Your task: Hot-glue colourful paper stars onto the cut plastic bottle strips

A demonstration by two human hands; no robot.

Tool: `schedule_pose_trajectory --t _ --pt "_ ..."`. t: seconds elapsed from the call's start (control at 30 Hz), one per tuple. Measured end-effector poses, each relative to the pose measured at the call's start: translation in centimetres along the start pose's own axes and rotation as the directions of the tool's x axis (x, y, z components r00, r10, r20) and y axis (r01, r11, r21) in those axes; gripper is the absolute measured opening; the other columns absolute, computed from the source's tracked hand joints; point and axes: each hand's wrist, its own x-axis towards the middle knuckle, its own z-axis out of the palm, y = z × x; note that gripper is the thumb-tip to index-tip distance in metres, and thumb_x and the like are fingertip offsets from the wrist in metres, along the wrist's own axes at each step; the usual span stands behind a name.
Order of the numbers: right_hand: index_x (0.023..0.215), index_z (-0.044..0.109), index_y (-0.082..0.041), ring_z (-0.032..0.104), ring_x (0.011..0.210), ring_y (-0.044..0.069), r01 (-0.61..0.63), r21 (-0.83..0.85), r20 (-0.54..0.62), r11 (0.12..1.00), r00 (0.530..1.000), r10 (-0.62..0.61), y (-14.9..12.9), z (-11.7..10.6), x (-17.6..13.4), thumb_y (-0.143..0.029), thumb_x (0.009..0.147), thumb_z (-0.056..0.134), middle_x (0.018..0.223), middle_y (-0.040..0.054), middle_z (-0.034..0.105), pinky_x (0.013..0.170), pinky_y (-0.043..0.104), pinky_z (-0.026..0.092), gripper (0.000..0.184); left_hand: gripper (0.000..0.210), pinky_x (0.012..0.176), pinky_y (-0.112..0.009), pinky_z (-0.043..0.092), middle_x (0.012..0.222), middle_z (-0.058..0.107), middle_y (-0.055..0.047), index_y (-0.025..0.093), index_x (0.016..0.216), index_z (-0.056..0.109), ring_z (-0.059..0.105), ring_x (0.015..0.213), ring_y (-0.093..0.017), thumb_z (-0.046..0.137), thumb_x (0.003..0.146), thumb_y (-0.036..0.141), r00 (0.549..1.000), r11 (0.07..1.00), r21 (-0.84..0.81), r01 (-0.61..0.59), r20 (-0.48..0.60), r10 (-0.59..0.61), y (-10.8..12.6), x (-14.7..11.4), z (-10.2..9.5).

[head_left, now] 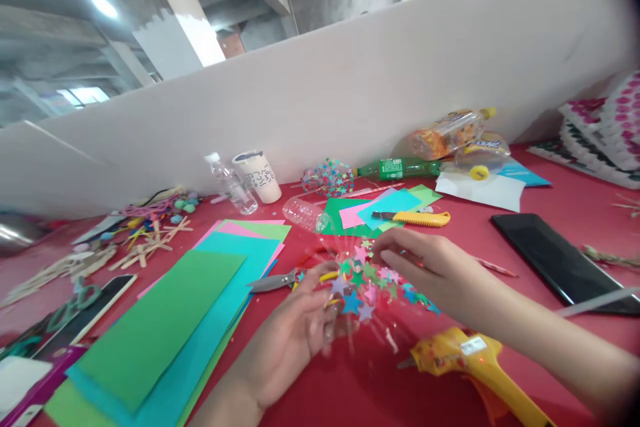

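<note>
A long white partition (350, 80) runs behind a red tabletop (550, 207) crowded with craft things. Largest on it is a fanned stack of paper (165, 327) at the left, green and teal sheets over pink ones. To the right lies a dark phone (555, 257), face up. Near the front edge a yellow glue gun (465, 357) rests on its side, just right of the person's left wrist. Against the partition lie bottles (400, 168), one green, and a white cup (260, 177) stands upright near a small clear bottle. A yellow knife (415, 217) lies on more coloured sheets. Wooden sticks (100, 257) are scattered at far left, and scissors (277, 280) lie beside the stack.

In the middle, both hands meet around a clear piece covered with stars (363, 283); it is blurred, so its shape is hard to tell. The left hand (293, 337) is palm up, fingers curled under and holding it from below. The right hand (425, 267) comes from the right, fingers bent loosely with the tips at the stars; whether they pinch anything I cannot tell.
</note>
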Motion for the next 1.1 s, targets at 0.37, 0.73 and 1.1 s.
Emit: schedule_pose_trajectory --t 0.37,0.73,1.1 --pt "0.108 0.055 -0.028 0.06 0.083 0.007 0.316 -0.112 -0.19 0.942 0.923 -0.333 -3.0 -3.4 -2.6 -0.017 0.096 0.046 0.096 -0.0052 0.065 0.07 0.018 0.047 0.018 0.043 0.1 -0.038 0.044 0.127 0.063 -0.001 0.034 0.117 0.064 0.049 0.128 -0.027 0.071 0.077 0.021 0.971 0.97 0.05 -0.24 0.011 0.239 -1.3 -0.5 2.6" --pt "0.102 0.054 -0.021 0.064 0.062 0.015 0.513 -0.409 -0.158 0.755 0.775 -0.612 -3.0 -0.5 -3.0 -0.009 0.093 0.042 0.076 0.0022 0.068 0.053 0.026 0.045 0.019 0.091 0.116 -0.056 0.015 0.158 0.026 0.004 0.048 0.141 0.035 0.005 0.147 -0.036 0.082 0.063 0.048 0.884 0.844 0.3 -0.443 -0.011 0.468 -2.4 0.2 1.2" --pt "0.106 0.052 -0.019 0.065 0.059 0.016 0.473 -0.412 -0.051 0.779 0.842 -0.538 -2.2 0.8 -2.8 -0.011 0.094 0.043 0.074 0.0019 0.07 0.052 0.027 0.045 0.017 0.1 0.118 -0.056 0.013 0.158 0.024 0.007 0.051 0.143 0.027 0.001 0.147 -0.035 0.084 0.064 0.032 0.907 0.896 0.242 -0.372 -0.111 0.406 -3.4 -0.8 1.2"
